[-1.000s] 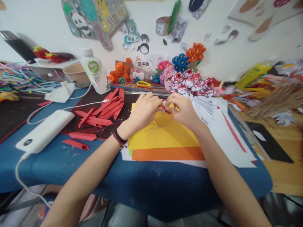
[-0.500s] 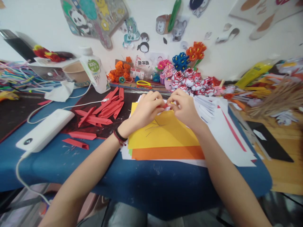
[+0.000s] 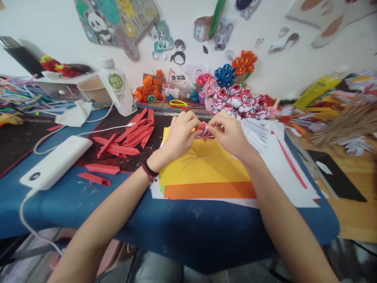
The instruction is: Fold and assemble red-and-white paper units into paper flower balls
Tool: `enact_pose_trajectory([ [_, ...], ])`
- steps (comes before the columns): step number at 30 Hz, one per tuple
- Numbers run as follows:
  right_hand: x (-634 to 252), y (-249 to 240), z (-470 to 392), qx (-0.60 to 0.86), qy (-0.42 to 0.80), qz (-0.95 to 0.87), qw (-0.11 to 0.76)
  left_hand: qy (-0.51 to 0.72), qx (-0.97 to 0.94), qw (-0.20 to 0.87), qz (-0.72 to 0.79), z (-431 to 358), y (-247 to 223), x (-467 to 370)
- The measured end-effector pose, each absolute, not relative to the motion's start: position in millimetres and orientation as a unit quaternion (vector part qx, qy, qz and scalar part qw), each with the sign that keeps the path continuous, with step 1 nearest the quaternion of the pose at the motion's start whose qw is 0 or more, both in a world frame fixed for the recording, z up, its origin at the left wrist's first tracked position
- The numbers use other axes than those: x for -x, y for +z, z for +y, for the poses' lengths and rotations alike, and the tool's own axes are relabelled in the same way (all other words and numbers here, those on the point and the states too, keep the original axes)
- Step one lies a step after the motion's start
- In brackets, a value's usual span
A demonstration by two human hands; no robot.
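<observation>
Between my two hands is a small red-and-white folded paper piece point(image 3: 204, 129), held just above the far part of a yellow paper sheet point(image 3: 206, 165). My left hand point(image 3: 184, 131) pinches its left side. From the right, the fingers of my right hand point(image 3: 228, 131) close on it, and they partly hide it. A few thin dark wires point(image 3: 191, 155) lie on the yellow sheet near my left hand. Orange paper point(image 3: 209, 191) and white sheets show from beneath the yellow one.
Folded red paper strips point(image 3: 126, 137) lie in a pile to the left, near a white power bank point(image 3: 55, 162) with its cable. A white bottle point(image 3: 118, 88) stands behind. Red-and-white paper flowers point(image 3: 238, 103) and yellow-handled scissors point(image 3: 178, 104) sit at the back. White paper strips point(image 3: 253, 133) lie right.
My fingers have shifted slightly around the paper piece, and more of its red and white folds now shows between them. The rest of the table looks the same.
</observation>
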State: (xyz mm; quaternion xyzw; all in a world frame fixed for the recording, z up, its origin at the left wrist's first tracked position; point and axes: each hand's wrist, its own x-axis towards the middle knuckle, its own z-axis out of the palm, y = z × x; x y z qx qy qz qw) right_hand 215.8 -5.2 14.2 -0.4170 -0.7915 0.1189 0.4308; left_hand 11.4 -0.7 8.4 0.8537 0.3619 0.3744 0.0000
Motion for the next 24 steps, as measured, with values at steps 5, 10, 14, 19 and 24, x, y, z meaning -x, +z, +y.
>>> enact_pose_trajectory([
  [5, -211.1, 8.7, -3.9, 0.411, 0.151, -0.778, 0.451, 0.387, -0.852, 0.030, 0.350, -4.3, 10.0, -15.0],
  [10, -208.7, 10.5, -2.4, 0.397, 0.222, -0.730, 0.511, 0.400, -0.851, 0.070, 0.334, -8.8, 19.3, -15.7],
  [14, -215.2, 15.5, -2.3, 0.406, 0.396, -0.626, 0.534, 0.441, -0.838, 0.109, 0.302, -4.7, 25.3, -8.7],
  [19, -217.9, 21.8, -10.9, 0.352, 0.600, -0.609, 0.381, 0.468, -0.829, 0.189, 0.240, 3.5, 28.1, -0.2],
  [24, -214.8, 27.2, -14.6, 0.346, 0.607, -0.584, 0.413, 0.478, -0.830, 0.194, 0.213, 5.1, 32.0, 2.3],
])
